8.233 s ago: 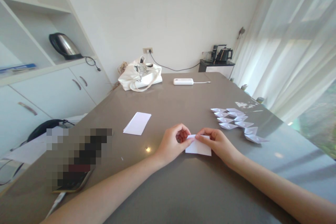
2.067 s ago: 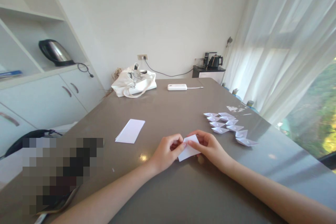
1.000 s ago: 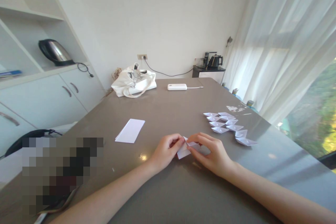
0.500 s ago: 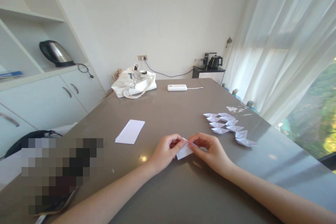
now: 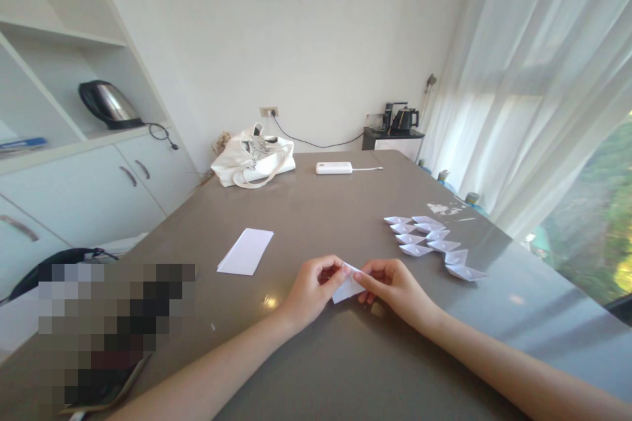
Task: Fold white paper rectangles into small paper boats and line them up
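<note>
A small folded sheet of white paper (image 5: 344, 292) is held between my two hands, just above the table. My left hand (image 5: 316, 284) pinches its upper left part between thumb and fingers. At its right side, my right hand (image 5: 392, 284) grips the edge with the thumb on top and fingers curled beneath. Part of the paper is covered by my fingers. To the right, several folded white paper boats (image 5: 416, 250) stand in loose rows. A stack of white paper (image 5: 247, 252) lies flat to the left of my hands.
On the brown table (image 5: 296, 368), a white bag (image 5: 257, 161) and a white power bank (image 5: 334, 168) with a short cable sit at the far end. White paper scraps (image 5: 443, 209) lie beyond the boats. A pixelated object (image 5: 118, 335) occupies the near left.
My right hand has shifted its hold slightly outward and down along the paper's right edge, showing more of the paper's top. The left hand keeps its pinch. The view has tilted slightly.
</note>
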`<state>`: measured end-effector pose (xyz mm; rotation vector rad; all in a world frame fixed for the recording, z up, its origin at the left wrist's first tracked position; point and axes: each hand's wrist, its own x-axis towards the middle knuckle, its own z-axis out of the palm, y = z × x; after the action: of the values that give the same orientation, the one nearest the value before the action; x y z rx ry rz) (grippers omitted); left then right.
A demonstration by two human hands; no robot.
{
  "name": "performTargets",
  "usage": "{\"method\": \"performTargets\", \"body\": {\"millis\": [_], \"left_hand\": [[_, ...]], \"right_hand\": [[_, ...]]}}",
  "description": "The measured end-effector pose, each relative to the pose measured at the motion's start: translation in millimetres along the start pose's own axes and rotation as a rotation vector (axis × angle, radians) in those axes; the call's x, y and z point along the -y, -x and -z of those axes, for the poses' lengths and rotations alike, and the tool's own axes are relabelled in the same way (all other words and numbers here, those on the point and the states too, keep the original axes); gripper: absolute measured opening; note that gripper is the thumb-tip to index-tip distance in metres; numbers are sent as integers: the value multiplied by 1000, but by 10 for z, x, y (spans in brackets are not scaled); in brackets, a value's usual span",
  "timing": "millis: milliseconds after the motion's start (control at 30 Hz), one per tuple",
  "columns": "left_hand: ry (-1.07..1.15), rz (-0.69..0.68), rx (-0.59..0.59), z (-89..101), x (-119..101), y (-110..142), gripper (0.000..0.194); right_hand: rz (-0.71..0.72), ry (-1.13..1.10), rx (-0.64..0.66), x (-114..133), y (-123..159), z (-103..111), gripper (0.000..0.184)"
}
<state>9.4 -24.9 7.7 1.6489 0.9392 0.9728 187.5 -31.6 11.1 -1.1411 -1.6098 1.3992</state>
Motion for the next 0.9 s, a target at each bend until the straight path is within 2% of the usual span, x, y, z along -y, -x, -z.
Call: {"method": "performTargets", "body": {"millis": [233, 433, 633, 900], "left_hand": [[53, 42, -25, -2, -2, -9, 30], [132, 75, -48, -1, 12, -7, 31], [84, 66, -58, 0, 22, -16, 28], [48, 92, -54, 24, -1, -33, 27]], "right_hand": [[35, 27, -39, -14, 14, 1, 39], [-5, 48, 14, -41, 16, -15, 37], [-18, 60, -19, -55, 11, -10, 32], [61, 181, -93, -95, 4, 16, 24]]}}
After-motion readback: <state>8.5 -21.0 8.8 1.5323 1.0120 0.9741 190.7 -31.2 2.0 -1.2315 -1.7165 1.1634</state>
